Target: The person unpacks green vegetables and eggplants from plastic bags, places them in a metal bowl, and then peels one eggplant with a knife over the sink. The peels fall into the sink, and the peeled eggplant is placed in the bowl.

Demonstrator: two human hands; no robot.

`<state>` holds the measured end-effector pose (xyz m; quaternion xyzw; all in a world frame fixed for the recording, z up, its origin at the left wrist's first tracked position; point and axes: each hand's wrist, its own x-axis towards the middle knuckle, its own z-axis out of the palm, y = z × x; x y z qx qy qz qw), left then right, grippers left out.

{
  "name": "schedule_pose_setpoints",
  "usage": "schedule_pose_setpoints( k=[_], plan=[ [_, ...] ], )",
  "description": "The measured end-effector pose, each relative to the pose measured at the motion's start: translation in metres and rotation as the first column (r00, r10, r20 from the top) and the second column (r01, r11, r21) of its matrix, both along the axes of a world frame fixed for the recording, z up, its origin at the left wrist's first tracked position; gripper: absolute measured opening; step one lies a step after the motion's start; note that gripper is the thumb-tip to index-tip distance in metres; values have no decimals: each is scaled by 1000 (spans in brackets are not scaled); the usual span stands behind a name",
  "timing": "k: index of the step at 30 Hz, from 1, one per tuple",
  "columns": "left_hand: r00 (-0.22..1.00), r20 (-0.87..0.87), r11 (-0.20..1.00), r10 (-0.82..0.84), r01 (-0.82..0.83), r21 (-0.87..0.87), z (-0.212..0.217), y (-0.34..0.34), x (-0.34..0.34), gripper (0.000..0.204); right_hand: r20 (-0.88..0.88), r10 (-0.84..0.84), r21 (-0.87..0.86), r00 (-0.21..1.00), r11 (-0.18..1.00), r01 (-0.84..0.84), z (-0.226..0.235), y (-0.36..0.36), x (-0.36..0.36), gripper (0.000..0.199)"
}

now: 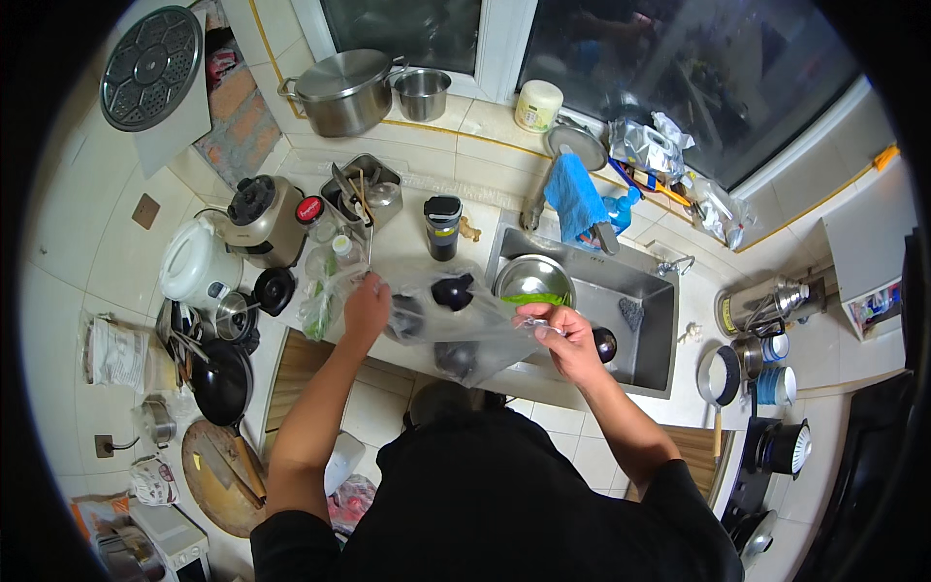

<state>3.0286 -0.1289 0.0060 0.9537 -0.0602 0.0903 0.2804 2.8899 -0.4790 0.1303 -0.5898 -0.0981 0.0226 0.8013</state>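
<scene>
I hold a clear plastic bag [456, 325] stretched between both hands over the counter edge beside the sink. Dark round eggplants [452, 290] show through the plastic, one near the top and others lower down. My left hand [366, 308] grips the bag's left side. My right hand [562, 335] pinches the bag's right edge next to the steel bowl [531, 279], which holds green vegetables. One more dark eggplant [604, 343] lies in the sink behind my right hand.
The steel sink [645, 296] is to the right, with a blue cloth [574, 202] on the tap. A dark tumbler [442, 227], a blender [264, 219], a white kettle [197, 262], a black pan [223, 383] and a cutting board [225, 475] crowd the left. Pots [341, 92] stand on the windowsill.
</scene>
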Motion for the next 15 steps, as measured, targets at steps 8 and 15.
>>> schedule_pose_setpoints(
  k=[8,15],
  plan=[
    [997,10,704,74,-45,-709,85,-30,5,23,127,77,-290,989,956,-37,19,-20,-7,35],
    [910,345,878,229,-40,-478,111,-45,-15,11,270,390,-647,880,751,-134,54,-15,-9,41]
  ],
)
